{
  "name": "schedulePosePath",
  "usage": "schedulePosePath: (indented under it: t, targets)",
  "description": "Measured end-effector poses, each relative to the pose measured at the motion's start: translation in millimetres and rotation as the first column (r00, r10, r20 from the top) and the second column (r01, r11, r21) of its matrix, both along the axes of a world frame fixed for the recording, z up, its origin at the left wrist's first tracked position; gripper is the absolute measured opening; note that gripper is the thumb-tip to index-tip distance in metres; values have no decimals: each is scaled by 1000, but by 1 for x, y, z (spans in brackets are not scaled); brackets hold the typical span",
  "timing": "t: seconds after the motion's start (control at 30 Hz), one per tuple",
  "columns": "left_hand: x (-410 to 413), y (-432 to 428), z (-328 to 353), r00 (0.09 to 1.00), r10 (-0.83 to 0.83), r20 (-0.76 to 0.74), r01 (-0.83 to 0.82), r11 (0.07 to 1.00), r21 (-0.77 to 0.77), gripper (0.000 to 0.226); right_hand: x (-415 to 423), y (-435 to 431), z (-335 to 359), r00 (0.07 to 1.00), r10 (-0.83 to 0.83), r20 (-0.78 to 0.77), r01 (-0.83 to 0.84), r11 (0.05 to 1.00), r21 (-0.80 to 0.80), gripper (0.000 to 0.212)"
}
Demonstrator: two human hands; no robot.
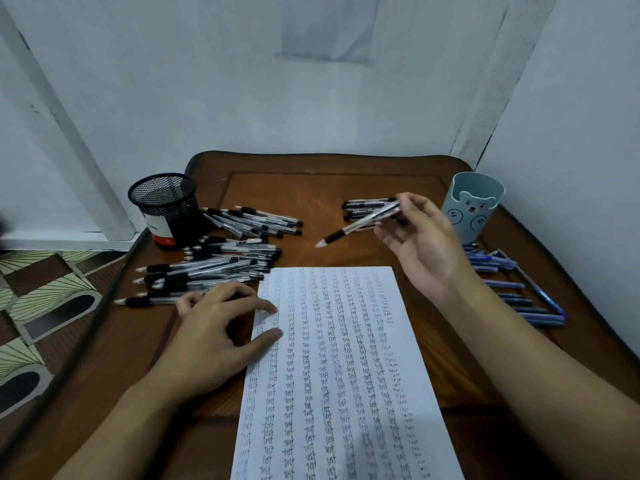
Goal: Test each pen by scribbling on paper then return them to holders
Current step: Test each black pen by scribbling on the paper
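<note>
On the desk (311,202) our paper (346,375), filled with columns of "test", lies lengthwise before us. Our left hand (221,327) rests loosely on its left edge, fingertips pressing, we judge to keep it from sliding. Our right hand (422,244) pinches a pen (360,223) by its rear end, lifted above the desk beyond the paper's top edge. Its long axis slants, tip pointing down-left toward the paper, seemingly ready to scribble.
</note>
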State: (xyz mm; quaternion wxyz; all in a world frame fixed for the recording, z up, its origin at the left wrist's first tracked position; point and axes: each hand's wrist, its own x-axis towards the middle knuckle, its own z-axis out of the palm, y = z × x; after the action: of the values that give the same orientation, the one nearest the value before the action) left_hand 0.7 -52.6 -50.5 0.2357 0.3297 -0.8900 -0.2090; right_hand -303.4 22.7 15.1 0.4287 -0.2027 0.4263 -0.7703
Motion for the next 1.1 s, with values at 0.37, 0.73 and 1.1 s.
schedulePosePath:
  t: [0.37, 0.73, 1.1]
  targets:
    - [0, 2, 1, 1000, -9, 1, 9, 1000, -24, 42, 4, 47, -20, 879, 39, 475, -7, 998, -69, 34]
    - [2, 0, 0, 1000, -12, 3, 12, 1000, -17, 45, 11, 50, -18, 847, -8, 531, 31, 999, -35, 35]
    - [2, 2, 2, 1000, -18, -4, 18, 1000, -5, 47, -2, 63, -15, 967, 170, 191, -205, 962, 183, 54]
